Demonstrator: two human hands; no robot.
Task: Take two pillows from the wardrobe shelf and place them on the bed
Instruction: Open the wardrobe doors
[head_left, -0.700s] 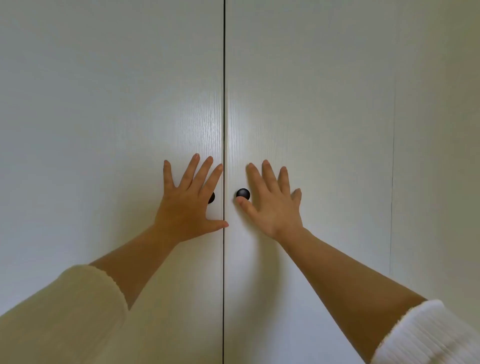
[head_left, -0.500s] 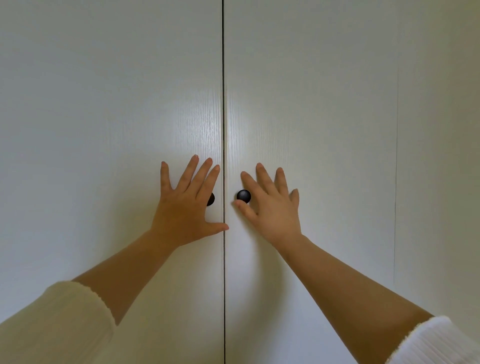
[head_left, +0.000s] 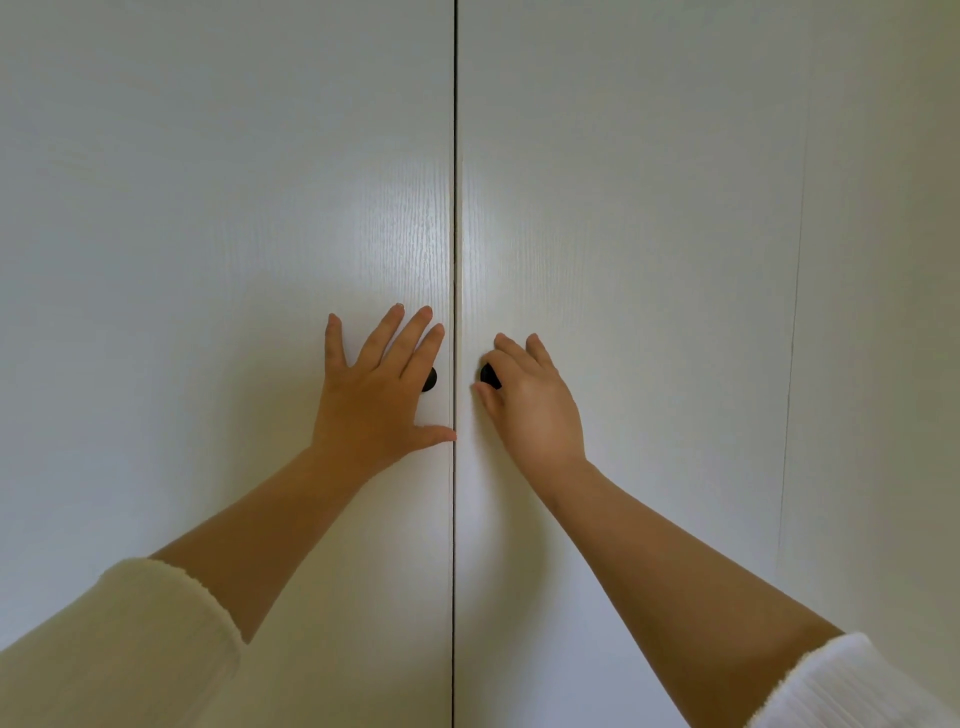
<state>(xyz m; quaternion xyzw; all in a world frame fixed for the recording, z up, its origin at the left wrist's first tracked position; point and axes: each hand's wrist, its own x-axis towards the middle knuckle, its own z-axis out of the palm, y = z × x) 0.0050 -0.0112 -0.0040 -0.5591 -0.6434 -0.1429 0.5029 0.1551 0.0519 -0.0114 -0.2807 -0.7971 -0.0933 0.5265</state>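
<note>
Wardrobe doors (head_left: 623, 208) shut, both hands at the knobs; pillows hidden from view.

Two white wood-grain panels meet at a dark vertical seam (head_left: 455, 208). Left hand (head_left: 379, 395) lies flat on the left panel, fingers spread wide, thumb tip touching the seam, index finger partly covering the left black knob (head_left: 430, 379). Right hand (head_left: 535, 400) has fingers curled in around the right black knob (head_left: 488, 375), thumb under it; whether the grip is closed cannot be told. Cream sleeves (head_left: 119, 649) are pushed up both forearms, near the lower corners.
</note>
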